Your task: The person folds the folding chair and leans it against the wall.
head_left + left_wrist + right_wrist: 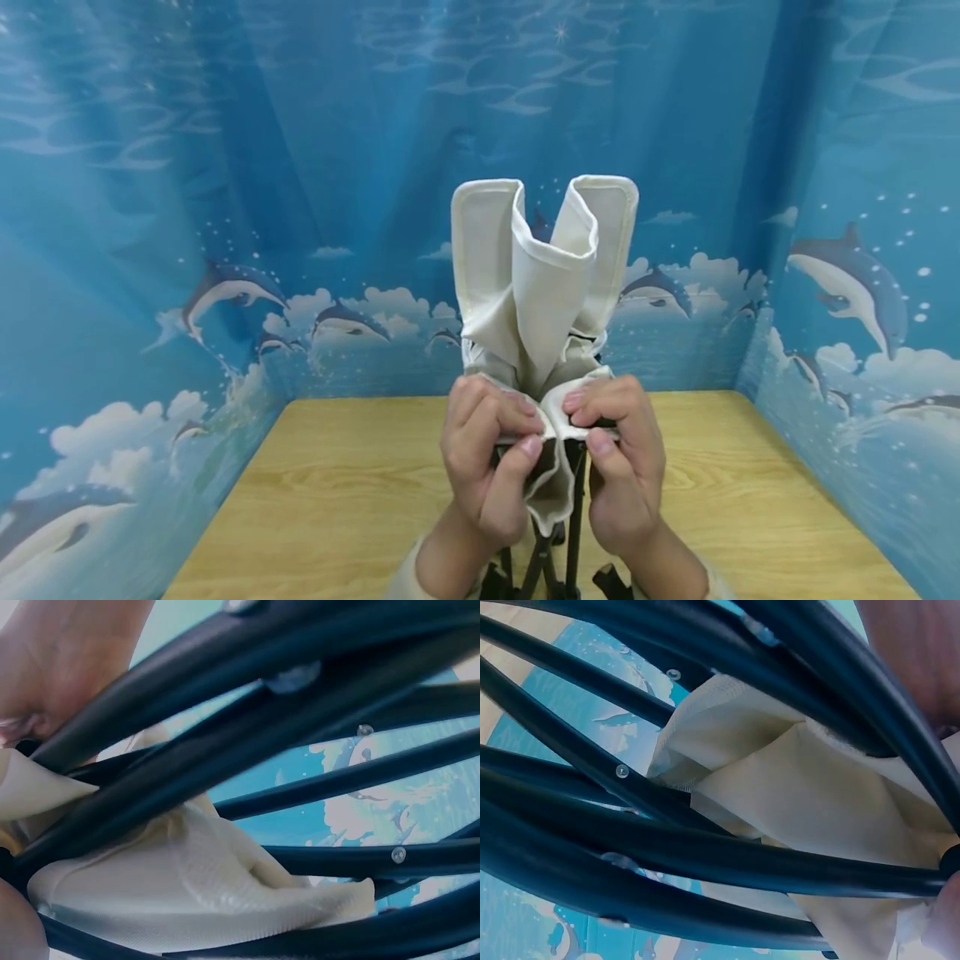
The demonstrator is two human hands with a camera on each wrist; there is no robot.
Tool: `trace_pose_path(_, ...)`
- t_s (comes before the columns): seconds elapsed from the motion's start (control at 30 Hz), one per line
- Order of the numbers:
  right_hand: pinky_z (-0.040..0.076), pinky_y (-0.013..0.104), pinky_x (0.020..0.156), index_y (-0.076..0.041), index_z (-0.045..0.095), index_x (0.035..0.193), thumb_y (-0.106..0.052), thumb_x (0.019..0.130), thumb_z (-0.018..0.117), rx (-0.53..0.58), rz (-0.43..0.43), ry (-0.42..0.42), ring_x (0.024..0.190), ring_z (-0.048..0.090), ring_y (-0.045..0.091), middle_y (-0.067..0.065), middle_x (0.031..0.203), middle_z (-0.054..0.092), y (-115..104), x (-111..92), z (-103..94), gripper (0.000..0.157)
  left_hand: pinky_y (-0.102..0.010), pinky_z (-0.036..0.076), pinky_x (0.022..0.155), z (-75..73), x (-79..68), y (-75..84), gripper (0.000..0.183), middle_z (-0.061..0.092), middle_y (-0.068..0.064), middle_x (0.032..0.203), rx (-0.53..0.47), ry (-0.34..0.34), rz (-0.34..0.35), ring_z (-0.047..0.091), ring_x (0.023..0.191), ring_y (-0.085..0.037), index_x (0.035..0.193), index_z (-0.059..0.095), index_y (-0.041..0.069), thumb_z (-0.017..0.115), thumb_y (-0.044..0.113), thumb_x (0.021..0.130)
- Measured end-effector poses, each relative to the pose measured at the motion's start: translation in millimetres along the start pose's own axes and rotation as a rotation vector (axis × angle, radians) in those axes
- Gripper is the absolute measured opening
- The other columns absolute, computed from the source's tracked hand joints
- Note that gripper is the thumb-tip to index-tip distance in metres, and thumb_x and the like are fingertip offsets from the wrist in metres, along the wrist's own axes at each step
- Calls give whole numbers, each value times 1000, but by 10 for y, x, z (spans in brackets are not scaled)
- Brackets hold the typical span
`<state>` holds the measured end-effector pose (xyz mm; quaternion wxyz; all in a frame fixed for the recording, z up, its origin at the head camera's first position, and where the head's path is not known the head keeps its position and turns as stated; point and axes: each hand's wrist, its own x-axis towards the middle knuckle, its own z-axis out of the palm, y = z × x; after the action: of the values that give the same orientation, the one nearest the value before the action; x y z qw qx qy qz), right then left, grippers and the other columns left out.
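A folding chair with a cream fabric seat (pixel 551 308) and black tube legs (pixel 574 517) stands half folded in the head view. Two fabric flaps rise at its far end, with a deep fold dipping between them. My left hand (pixel 483 458) grips the near left corner of the fabric, thumb below and fingers over the top. Opposite it, my right hand (pixel 626 458) pinches the near right corner the same way. Both hands are close together. Crossed black tubes (pixel 225 735) and bunched cream cloth (pixel 150 907) fill the left wrist view; similar cloth (pixel 810 787) hangs among tubes in the right wrist view.
The chair is over a wood-grain table (pixel 337 483). Blue curtains (pixel 375 150) printed with dolphins and clouds enclose the back and both sides. Dark tube ends (pixel 611 579) stick out low, near the right forearm.
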<state>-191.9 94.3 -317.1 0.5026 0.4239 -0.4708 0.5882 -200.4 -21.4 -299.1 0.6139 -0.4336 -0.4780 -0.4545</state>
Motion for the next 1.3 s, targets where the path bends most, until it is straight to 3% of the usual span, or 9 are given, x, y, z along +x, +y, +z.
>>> trace_pose_path(0.43,47,32,97,13,53,87,6,89,38,-76,33,-33,97,59,25,17,95,58,42,-19,33,16,-36,45,76,69,-25,-25,13,58,-10,76,14,1,-72,54,76,-25,71,57,7,51,-1,64)
trace_pose_path(0.97,44,33,99,12,53,89,6,88,36,-75,65,-18,100,56,26,17,97,56,49,-33,85,18,-37,44,75,191,-16,-59,10,54,-11,73,3,89,-59,52,74,-27,67,51,7,49,-2,61)
trace_pose_path(1.3,45,33,99,12,52,87,8,85,36,-74,40,-16,99,57,26,17,96,56,57,-38,81,16,-38,46,75,166,-39,-70,9,55,-11,73,3,82,-29,54,75,-28,67,53,6,50,-1,62)
